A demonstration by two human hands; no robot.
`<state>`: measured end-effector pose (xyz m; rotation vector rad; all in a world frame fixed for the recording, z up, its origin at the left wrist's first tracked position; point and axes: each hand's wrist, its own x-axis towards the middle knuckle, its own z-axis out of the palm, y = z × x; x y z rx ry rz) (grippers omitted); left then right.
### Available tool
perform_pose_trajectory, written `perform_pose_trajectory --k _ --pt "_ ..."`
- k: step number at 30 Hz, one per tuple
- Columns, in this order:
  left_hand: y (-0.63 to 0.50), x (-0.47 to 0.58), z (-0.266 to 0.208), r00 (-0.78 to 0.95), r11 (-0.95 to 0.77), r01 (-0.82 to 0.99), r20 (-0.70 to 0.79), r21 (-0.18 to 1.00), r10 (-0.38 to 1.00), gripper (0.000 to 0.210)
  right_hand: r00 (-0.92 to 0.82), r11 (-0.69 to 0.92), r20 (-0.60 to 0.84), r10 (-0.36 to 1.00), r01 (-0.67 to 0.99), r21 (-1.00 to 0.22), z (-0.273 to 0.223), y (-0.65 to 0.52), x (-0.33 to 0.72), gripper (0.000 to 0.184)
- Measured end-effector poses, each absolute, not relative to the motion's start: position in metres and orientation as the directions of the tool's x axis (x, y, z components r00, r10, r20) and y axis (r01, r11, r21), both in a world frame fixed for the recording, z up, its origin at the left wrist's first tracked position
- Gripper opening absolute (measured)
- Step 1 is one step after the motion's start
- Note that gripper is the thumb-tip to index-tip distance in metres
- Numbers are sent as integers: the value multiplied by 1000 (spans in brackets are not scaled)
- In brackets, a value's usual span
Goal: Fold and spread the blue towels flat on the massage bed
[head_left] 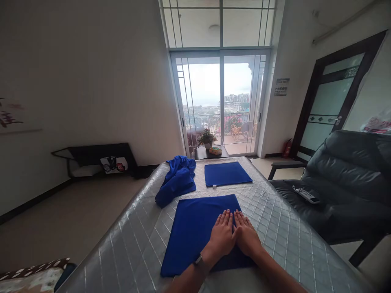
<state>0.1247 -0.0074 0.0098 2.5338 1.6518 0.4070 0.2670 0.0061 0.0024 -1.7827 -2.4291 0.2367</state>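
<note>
A blue folded cloth (195, 232) lies flat on the silver quilted surface in front of me. My left hand (223, 232) rests palm down on its right part, fingers stretched out. Beside it, my right hand (246, 234) lies flat along the cloth's right edge, the thumbs touching or overlapping. Farther back is a second blue folded cloth (227, 173), with a small white tag at its near edge. To its left sits a crumpled heap of blue cloth (180, 179).
The silver quilted cover (281, 236) spreads under everything. A dark padded armchair (345, 183) with a white remote-like device (306, 195) stands at the right. Beyond the far end, a small table (200, 154) holds a potted plant (207, 139). Glass sliding doors (221, 101) are behind.
</note>
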Motion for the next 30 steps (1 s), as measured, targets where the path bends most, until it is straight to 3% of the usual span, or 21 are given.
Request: perform_pose_trajectory --k 6,15,30 --pt "-1 97 -12 302 -335 921 181 197 936 67 -283 284 37 958 934 -214 -1 7 268 64" --pt "-60 -48 -25 -77 63 992 131 105 988 85 -270 268 16 963 945 -185 0 8 265 65" --pt "-69 -53 -28 -101 76 987 181 138 978 87 -295 291 -4 956 945 -149 24 82 243 64"
